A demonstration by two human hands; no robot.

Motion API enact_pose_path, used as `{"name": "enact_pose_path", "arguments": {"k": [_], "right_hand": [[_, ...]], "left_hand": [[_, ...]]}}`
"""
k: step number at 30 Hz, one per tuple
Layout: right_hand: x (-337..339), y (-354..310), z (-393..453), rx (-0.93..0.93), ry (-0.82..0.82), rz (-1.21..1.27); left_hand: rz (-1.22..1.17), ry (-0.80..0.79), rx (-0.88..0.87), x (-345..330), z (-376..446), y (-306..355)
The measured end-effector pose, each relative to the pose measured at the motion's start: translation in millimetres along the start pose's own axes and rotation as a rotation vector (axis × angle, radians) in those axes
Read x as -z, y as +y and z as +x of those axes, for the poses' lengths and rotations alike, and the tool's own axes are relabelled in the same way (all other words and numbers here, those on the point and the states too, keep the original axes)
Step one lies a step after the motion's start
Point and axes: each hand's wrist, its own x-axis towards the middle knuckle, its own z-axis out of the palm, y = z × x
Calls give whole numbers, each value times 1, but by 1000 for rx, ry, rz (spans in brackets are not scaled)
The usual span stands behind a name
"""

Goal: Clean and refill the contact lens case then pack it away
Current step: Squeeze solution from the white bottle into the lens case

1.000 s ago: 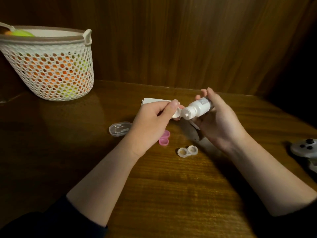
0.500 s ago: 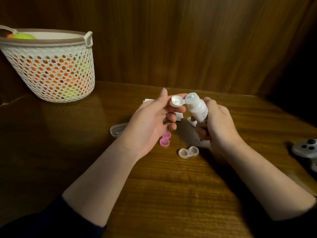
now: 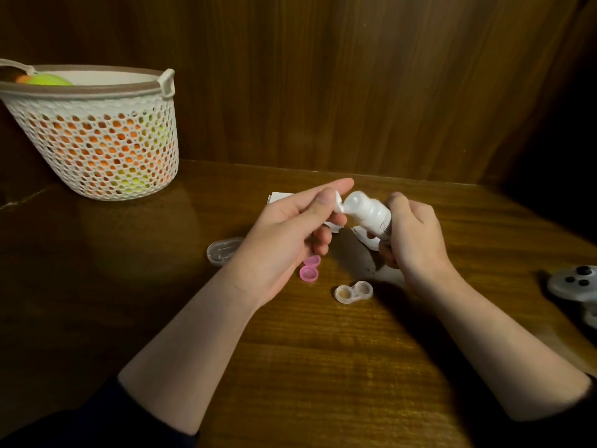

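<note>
My right hand (image 3: 412, 236) grips a small white solution bottle (image 3: 370, 211), tilted with its nozzle toward the left. Thumb and forefinger of my left hand (image 3: 290, 234) pinch the bottle's flipped-open white cap (image 3: 339, 203). On the wooden table below, the clear two-well contact lens case (image 3: 353, 291) lies open with no lids on it. Two pink lids (image 3: 309, 269) lie just left of the case, partly under my left hand. A clear oval container (image 3: 223, 251) rests farther left.
A white perforated basket (image 3: 97, 137) holding orange and green items stands at the back left. White paper or a box (image 3: 366, 242) lies under my hands. A grey game controller (image 3: 573, 282) sits at the right edge. A wooden wall closes the back.
The bottle swung from lying sideways to tilted upright, and its cap flipped open. My left hand's thumb and forefinger now pinch the opened cap.
</note>
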Motion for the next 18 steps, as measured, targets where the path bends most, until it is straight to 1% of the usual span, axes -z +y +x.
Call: {"name": "enact_pose_path", "arguments": {"k": [3, 6, 9, 14, 18], "right_hand": [[-2, 3, -1, 67, 2, -59], [-2, 2, -3, 83, -8, -40], [-2, -2, -7, 127, -12, -80], [-2, -7, -10, 209, 29, -191], [1, -8, -11, 262, 30, -210]], "left_hand": [[85, -21, -27, 1, 0, -3], [50, -57, 3, 0, -1, -3], [43, -81, 45, 0, -1, -2], [61, -92, 31, 2, -2, -3], [66, -87, 26, 3, -3, -3]]}}
